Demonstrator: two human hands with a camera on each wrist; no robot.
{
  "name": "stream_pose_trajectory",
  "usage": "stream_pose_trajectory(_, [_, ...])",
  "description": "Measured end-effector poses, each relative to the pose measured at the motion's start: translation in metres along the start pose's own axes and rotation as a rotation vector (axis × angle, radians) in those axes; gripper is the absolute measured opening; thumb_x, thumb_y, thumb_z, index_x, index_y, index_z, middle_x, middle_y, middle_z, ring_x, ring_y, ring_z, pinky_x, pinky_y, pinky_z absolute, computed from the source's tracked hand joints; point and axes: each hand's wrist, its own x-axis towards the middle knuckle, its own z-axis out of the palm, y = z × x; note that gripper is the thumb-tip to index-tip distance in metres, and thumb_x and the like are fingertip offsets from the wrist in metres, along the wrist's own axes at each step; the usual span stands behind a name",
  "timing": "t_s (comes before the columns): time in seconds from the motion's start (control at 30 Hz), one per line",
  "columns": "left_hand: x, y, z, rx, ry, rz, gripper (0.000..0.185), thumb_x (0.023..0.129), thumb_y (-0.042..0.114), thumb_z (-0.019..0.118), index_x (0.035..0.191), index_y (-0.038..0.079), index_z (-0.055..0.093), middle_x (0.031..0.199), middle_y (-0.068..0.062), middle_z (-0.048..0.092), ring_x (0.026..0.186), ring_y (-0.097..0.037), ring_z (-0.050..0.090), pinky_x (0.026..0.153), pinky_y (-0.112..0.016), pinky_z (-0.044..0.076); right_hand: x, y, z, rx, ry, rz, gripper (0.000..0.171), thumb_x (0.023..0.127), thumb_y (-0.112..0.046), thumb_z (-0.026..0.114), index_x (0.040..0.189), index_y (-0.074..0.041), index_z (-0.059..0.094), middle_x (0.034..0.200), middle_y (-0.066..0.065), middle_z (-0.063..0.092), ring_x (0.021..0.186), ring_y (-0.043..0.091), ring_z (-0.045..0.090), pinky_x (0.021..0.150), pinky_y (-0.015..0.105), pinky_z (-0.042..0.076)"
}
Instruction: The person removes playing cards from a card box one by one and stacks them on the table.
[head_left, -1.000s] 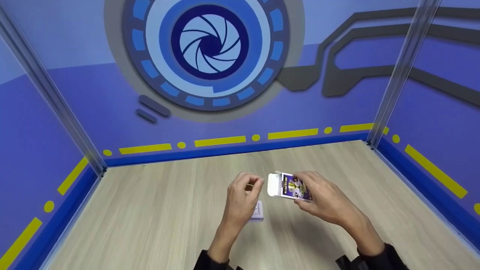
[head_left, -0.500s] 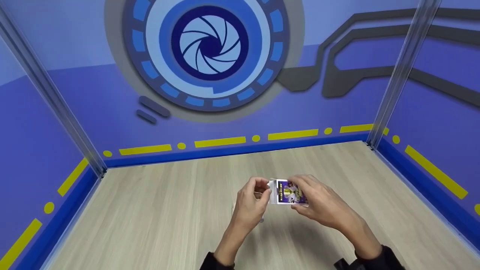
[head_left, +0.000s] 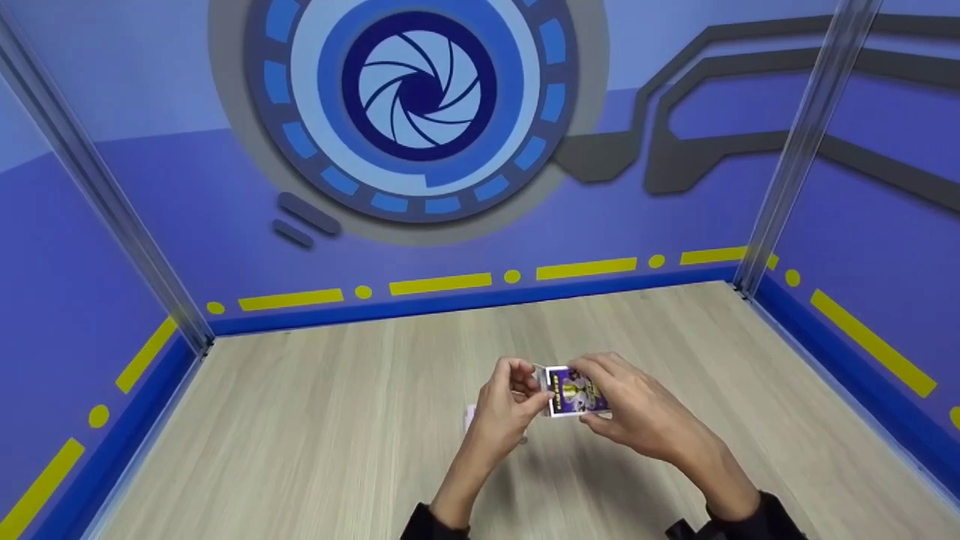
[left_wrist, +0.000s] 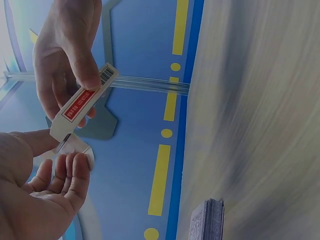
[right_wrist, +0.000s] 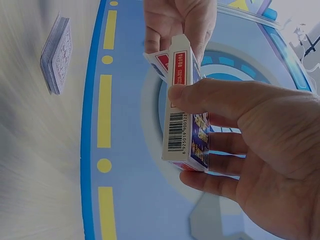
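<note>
My right hand (head_left: 637,401) grips a small playing-card box (head_left: 577,390), thumb along one narrow side and fingers round the other. Its front is purple with a gold cup; in the right wrist view a barcode and red label run down the white side. My left hand (head_left: 510,405) is at the box's open left end, its thumb at the edge and its fingers curled against the white end flap (left_wrist: 77,147). Below, a deck of cards (right_wrist: 56,55) lies stacked on the table; in the head view the left wrist mostly hides it, leaving a pale corner (head_left: 470,418).
The light wood table (head_left: 300,420) is bounded by blue and purple printed panels (head_left: 180,225) at the back and both sides. Metal posts (head_left: 810,135) stand at the back corners.
The left hand has moved right and slightly down to the box's end flap, which stood out freely before. The box has shifted a little left and down with the right hand.
</note>
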Motion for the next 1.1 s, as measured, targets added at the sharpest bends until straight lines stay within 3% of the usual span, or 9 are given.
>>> stream_pose_trajectory(0.23, [0.0,0.001,0.001,0.004,0.012,-0.04,0.034,0.089,-0.001,0.078,0.111,0.005,0.053,0.095,-0.004,0.06,0.085,-0.011,0.058,0.074,-0.022,0.051,0.0,0.0,0.002,0.0,-0.015,-0.018,0.066,0.079,-0.013,0.089,0.137,-0.007,0.059,0.13,0.006,0.062,0.116,0.019,0.06,0.09,0.04,0.056])
stream_pose_trajectory(0.5, [0.0,0.003,-0.002,-0.09,-0.009,-0.122,0.033,0.091,-0.002,0.073,0.116,0.002,0.051,0.095,-0.006,0.067,0.084,-0.012,0.063,0.069,-0.023,0.053,0.0,0.003,0.002,-0.019,-0.016,-0.012,0.066,0.078,-0.013,0.09,0.137,-0.007,0.059,0.13,0.007,0.063,0.115,0.019,0.06,0.09,0.041,0.056])
stream_pose_trajectory(0.67, [0.002,0.006,-0.008,-0.065,0.001,-0.105,0.036,0.09,-0.005,0.065,0.12,0.002,0.049,0.091,-0.007,0.072,0.079,-0.012,0.059,0.067,-0.024,0.046,0.0,0.006,0.002,-0.02,-0.014,0.023,0.066,0.079,-0.015,0.089,0.137,-0.007,0.059,0.131,0.006,0.063,0.114,0.018,0.06,0.088,0.041,0.056])
stream_pose_trajectory(0.83, [0.002,0.011,-0.016,0.058,0.021,-0.039,0.038,0.09,-0.007,0.058,0.126,0.005,0.052,0.087,-0.002,0.066,0.072,-0.011,0.053,0.061,-0.023,0.041,-0.001,0.007,0.001,-0.006,-0.015,0.062,0.065,0.081,-0.017,0.087,0.138,-0.007,0.058,0.131,0.007,0.063,0.115,0.019,0.06,0.088,0.041,0.055])
stream_pose_trajectory(1.0, [-0.001,0.013,-0.022,0.36,0.015,0.092,0.029,0.09,-0.003,0.061,0.113,0.013,0.069,0.115,-0.004,0.058,0.077,-0.009,0.051,0.063,-0.022,0.044,0.0,0.007,0.001,-0.004,-0.02,0.072,0.065,0.082,-0.018,0.086,0.139,-0.006,0.058,0.132,0.007,0.062,0.115,0.019,0.06,0.089,0.042,0.055])
stream_pose_trajectory(1.1, [-0.001,0.011,-0.024,0.52,-0.025,0.184,0.025,0.089,-0.001,0.063,0.103,0.016,0.075,0.129,-0.005,0.056,0.078,-0.007,0.053,0.065,-0.021,0.044,0.0,0.006,0.003,-0.003,-0.023,0.074,0.066,0.081,-0.018,0.087,0.14,-0.006,0.058,0.132,0.007,0.062,0.115,0.019,0.06,0.089,0.042,0.055])
